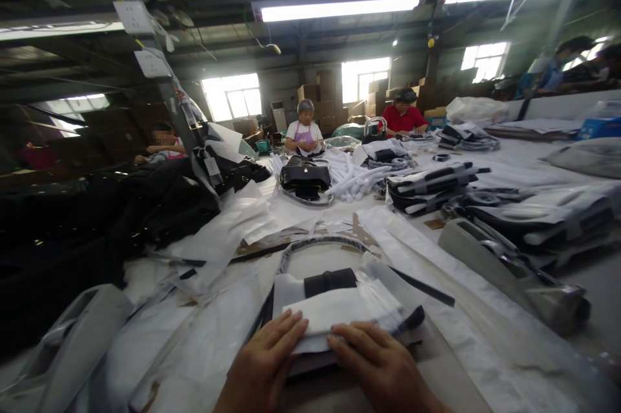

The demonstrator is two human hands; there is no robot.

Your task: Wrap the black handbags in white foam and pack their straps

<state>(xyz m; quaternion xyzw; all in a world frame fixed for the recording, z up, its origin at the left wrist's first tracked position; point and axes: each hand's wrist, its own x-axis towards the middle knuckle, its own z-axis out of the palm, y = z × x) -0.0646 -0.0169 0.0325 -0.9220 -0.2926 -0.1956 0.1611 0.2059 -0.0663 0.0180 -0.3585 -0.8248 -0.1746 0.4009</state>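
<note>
My left hand [264, 361] rests with its fingers stretched over the near left side of a folded white wrapping sheet [339, 309]. On the right part of the same sheet lies my right hand [376, 361], its fingers flat and a little apart. Beneath the sheet is a black bag, mostly hidden; a black flap or strap piece [330, 280] shows at its top. A wrapped handle [310, 245] arches behind it, and a black strap [422, 287] reaches out to the right.
Dark bags [145, 212] are heaped at the left. A finished black handbag [305, 177] stands farther back beside white rolls [354, 173]. Stacks of wrapped bags [431, 186] and a grey tape dispenser [504, 270] sit at the right. Co-workers [305, 131] are across the table.
</note>
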